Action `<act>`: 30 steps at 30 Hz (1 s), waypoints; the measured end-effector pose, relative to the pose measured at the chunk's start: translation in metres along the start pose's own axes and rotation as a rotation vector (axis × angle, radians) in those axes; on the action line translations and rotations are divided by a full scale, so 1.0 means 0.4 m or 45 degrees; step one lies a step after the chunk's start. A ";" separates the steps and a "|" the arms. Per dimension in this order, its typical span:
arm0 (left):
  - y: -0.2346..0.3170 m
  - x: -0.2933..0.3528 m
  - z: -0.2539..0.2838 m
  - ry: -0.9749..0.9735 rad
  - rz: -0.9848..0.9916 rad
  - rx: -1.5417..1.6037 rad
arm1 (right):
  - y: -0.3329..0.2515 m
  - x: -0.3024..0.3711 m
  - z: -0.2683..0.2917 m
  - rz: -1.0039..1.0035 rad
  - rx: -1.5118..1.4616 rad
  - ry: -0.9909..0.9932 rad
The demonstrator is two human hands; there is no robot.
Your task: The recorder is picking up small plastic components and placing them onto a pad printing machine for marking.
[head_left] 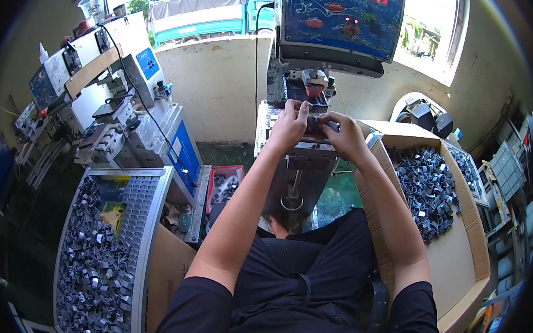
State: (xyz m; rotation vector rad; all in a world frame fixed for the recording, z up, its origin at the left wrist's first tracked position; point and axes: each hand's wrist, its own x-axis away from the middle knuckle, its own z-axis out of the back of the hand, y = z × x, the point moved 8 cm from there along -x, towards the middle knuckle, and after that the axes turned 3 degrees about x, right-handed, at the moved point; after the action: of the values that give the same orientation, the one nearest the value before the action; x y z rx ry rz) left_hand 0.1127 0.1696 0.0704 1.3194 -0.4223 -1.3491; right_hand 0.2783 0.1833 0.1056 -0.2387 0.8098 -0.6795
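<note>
At the far left a metal tray (139,251) lies heaped with small dark grey plastic parts (91,266), well apart from both hands and below elbow level. Just right of it sits a small red bin (238,169) holding a few of the same parts, beside the left forearm. In the middle stands the small printing machine (302,98), its fixture block straight ahead of the person. The left hand (288,126) rests on that fixture with its grip closed round a small dark part (313,123), fingers curled over the top edge. The right hand (343,137) meets it from the other side, touching the same part, thumb and fingers pinched on its right end. The part lies between the two hands, its long axis seemingly running left to right across the fixture, though the fingers hide most of it; both hands are equally near. Above hangs the machine's blue control panel (343,18), close over the knuckles. To the right a cardboard box (464,258) holds another heap of grey parts (427,188), near the right elbow
</note>
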 end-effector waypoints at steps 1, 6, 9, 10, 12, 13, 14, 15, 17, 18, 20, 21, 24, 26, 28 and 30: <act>0.001 0.000 0.000 -0.001 0.003 0.010 | 0.006 0.000 -0.007 -0.003 0.001 -0.004; 0.012 -0.002 -0.004 -0.024 0.018 0.042 | 0.046 -0.027 -0.026 -0.151 0.065 -0.086; 0.006 -0.005 -0.003 -0.005 -0.004 0.019 | 0.027 -0.077 -0.025 -0.257 0.047 -0.338; 0.009 -0.005 -0.007 0.003 -0.009 0.036 | 0.041 -0.089 -0.021 -0.323 0.022 -0.418; 0.003 -0.004 -0.006 0.018 -0.005 0.042 | 0.019 -0.090 0.020 -0.281 -0.035 -0.257; -0.003 -0.005 -0.001 0.017 -0.008 0.040 | -0.006 -0.094 0.047 -0.227 -0.094 -0.111; -0.011 -0.006 0.004 0.025 -0.013 0.053 | 0.001 -0.088 0.059 -0.340 0.003 -0.177; -0.006 -0.005 0.000 0.027 -0.019 0.074 | 0.020 -0.077 0.065 -0.345 0.009 -0.174; -0.004 -0.007 -0.008 0.019 -0.009 0.065 | 0.062 -0.057 0.104 -0.287 -0.001 -0.005; -0.006 -0.006 -0.005 0.005 -0.004 0.027 | 0.079 -0.043 0.116 -0.322 0.004 0.018; -0.010 -0.008 -0.005 0.016 -0.024 0.057 | 0.166 -0.019 0.155 -0.292 0.161 0.067; -0.016 -0.011 -0.008 0.008 -0.016 0.063 | 0.220 -0.005 0.176 -0.273 0.231 0.088; -0.013 -0.015 -0.008 0.014 -0.007 0.095 | 0.435 0.085 0.273 -0.490 0.352 0.227; 0.001 -0.019 -0.028 0.015 -0.015 0.076 | 0.611 0.187 0.359 -0.639 0.388 0.387; 0.017 -0.005 -0.015 0.029 -0.003 0.060 | 0.689 0.290 0.397 -0.770 0.525 0.472; 0.018 -0.001 0.018 0.105 -0.037 0.090 | 0.712 0.320 0.389 -0.848 0.573 0.358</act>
State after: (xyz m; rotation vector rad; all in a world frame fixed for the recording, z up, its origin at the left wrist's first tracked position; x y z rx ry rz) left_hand 0.1097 0.1645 0.0790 1.4390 -0.3986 -1.3089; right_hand 0.5884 0.3104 0.0093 0.0070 0.8197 -1.5250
